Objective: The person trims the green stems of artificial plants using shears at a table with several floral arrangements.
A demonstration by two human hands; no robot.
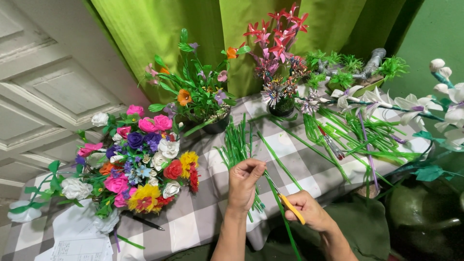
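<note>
Head view shows the left hand pinching a green strip near the checked table's front edge, bouquet at nine o'clock. Right hand grips yellow-handled scissors on that strip, over open room past the edge. Green curtain at twelve o'clock.

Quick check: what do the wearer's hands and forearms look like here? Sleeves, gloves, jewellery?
Both hands are bare: no gloves on the left hand or the right hand. Both forearms are uncovered right down to the bottom edge of the picture, so no sleeves show. No watch, bracelet or ring can be seen on either wrist or on the fingers that are visible.
</note>
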